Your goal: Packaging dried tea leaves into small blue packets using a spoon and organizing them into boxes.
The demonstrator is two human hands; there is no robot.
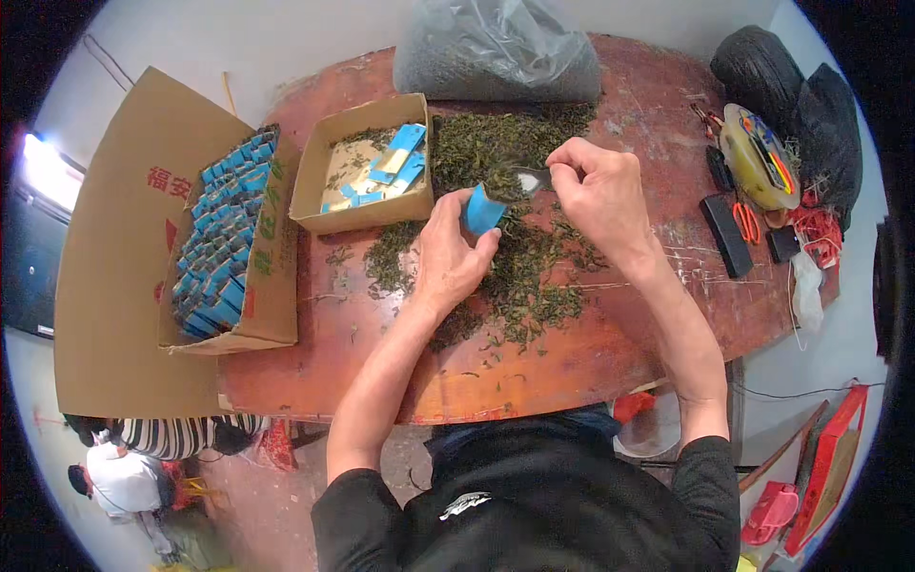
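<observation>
My left hand (452, 252) grips a small blue packet (485, 211), its mouth turned up towards the right. In my right hand (602, 194) is a spoon (530, 181), pinched by the handle; its bowl is close to the packet's mouth, and a bright patch there hides whether it carries anything. Beneath both hands, dried dark green leaves (532, 297), which look like tea, are spread over the worn red table (572, 372). Left of the leaves, a shallow cardboard box (362, 222) contains several flat blue packets (399, 153) and leaf crumbs.
An open carton (275, 307) full of upright blue packets (221, 236) stands at left. A large clear plastic bag (497, 50) sits at the back. At right are orange-handled scissors (746, 223), a black box (725, 236), a yellowish container of pens (759, 157) and black bags (758, 71).
</observation>
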